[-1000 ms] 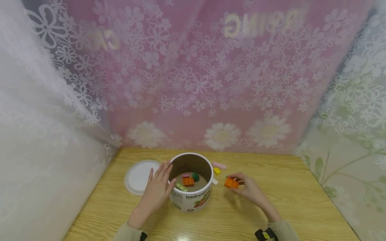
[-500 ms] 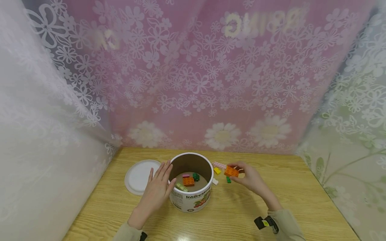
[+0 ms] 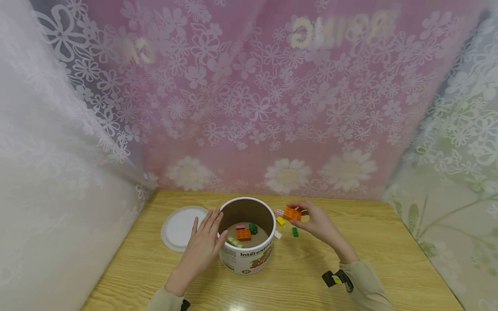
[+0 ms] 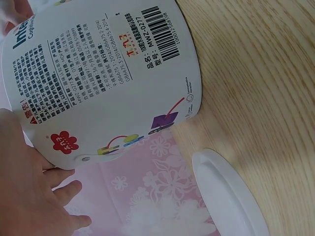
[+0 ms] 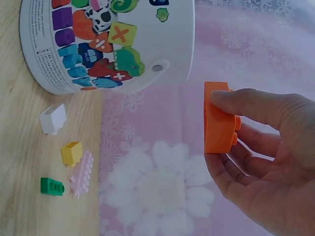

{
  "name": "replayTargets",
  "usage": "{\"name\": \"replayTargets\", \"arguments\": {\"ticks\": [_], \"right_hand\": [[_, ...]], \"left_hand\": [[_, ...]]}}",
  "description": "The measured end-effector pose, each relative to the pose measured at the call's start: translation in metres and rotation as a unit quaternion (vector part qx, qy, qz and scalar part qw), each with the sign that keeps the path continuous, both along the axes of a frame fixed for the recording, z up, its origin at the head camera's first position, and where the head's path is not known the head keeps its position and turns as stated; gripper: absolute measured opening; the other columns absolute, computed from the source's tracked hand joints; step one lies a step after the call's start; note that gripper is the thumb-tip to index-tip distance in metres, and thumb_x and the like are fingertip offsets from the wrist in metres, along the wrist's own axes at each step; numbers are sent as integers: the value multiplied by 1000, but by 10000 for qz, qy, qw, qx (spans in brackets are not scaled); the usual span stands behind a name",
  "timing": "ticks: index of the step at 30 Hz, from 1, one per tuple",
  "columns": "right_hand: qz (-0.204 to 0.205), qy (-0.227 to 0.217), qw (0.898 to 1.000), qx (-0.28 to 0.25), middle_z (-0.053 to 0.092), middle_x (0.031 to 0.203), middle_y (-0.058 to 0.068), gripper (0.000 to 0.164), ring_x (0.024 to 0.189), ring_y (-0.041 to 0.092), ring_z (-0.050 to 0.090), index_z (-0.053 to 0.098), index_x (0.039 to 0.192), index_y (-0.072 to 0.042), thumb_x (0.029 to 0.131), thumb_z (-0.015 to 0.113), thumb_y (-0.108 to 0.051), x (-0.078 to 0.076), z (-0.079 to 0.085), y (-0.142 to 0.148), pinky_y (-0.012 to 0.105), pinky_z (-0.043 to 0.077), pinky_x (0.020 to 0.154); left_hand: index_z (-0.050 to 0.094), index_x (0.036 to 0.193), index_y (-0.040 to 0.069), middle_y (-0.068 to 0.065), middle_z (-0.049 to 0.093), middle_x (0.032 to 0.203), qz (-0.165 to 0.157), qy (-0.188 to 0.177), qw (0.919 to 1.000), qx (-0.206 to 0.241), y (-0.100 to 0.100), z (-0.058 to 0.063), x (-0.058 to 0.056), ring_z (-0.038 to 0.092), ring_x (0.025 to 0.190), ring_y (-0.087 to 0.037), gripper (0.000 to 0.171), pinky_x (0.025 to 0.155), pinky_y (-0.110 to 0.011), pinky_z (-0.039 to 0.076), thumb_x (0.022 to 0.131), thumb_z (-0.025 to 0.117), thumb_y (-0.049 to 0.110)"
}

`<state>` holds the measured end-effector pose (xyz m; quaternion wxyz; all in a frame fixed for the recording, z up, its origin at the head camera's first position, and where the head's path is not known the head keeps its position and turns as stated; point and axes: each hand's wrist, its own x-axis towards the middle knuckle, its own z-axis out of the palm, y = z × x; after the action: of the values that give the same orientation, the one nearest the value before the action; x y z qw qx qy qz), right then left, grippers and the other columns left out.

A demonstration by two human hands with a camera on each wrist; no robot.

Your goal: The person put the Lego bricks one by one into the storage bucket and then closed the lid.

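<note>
My right hand [image 3: 315,221] pinches an orange toy brick [image 3: 292,213] between thumb and fingers, raised above the table just right of a white round bucket [image 3: 249,261]. In the right wrist view the orange brick [image 5: 219,118] shows its studs facing the palm. My left hand [image 3: 202,242] rests with straight fingers against the bucket's left rim; the left wrist view shows its fingers [image 4: 66,191] beside the printed wall. Inside the bucket lie another orange brick [image 3: 243,235], a pink brick [image 3: 240,226], a dark green brick [image 3: 253,228] and a light green brick [image 3: 234,242].
Right of the bucket lie a white brick [image 5: 52,119], a yellow brick [image 5: 72,153], a green brick [image 5: 51,187] and a long pink brick [image 5: 81,174]. A white lid [image 3: 177,233] sits left of the bucket. Floral curtains [image 3: 249,108] enclose the wooden table [image 3: 369,242].
My right hand has lifted the orange brick and carried it away from me, then left toward the bucket. A green brick beneath it has come into view. The left hand has stayed still.
</note>
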<state>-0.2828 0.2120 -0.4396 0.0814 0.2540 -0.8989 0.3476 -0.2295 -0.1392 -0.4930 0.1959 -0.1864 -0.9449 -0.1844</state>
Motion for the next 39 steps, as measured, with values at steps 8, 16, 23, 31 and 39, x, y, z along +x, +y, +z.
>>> {"name": "replayTargets", "arguments": {"ticks": [8,16,23,31,39], "right_hand": [[239,102,9997,42,68,114,8,41,98,23,65,68,127,-6,88,80,-9,-6,11,-20,44,57,88],[551,197,9983,9,68,118,10,41,100,26,65,68,126,-4,88,80,-9,-10,17,-42,46,57,88],[699,128,9975,-70,67,116,11,40,100,28,65,68,126,-3,88,79,-10,-15,15,-60,48,56,88],[800,31,9968,-23,66,112,9,41,100,27,65,68,127,-5,88,79,-9,-21,6,-76,45,57,85],[637,-18,9979,111,66,113,7,39,99,24,65,68,126,-9,89,79,-10,-19,0,-81,41,55,81]], "left_hand": [[43,153,2,-11,34,163,-13,14,10000,-62,-1,-1,1,30,151,-32,60,118,-66,19,107,50,38],[44,152,1,-12,36,162,-15,83,10000,-45,-1,-1,1,31,150,-33,58,117,-67,19,106,53,35],[43,154,3,-11,34,163,-10,-60,10000,-11,-1,-1,1,27,152,-30,59,118,-66,18,106,52,36],[42,154,3,-11,33,164,-16,-60,10000,-9,0,-1,0,26,153,-29,59,120,-65,16,106,52,36],[42,154,3,-11,33,164,-10,-17,10000,-40,-1,-2,0,26,153,-29,59,119,-65,18,106,51,37]]}}
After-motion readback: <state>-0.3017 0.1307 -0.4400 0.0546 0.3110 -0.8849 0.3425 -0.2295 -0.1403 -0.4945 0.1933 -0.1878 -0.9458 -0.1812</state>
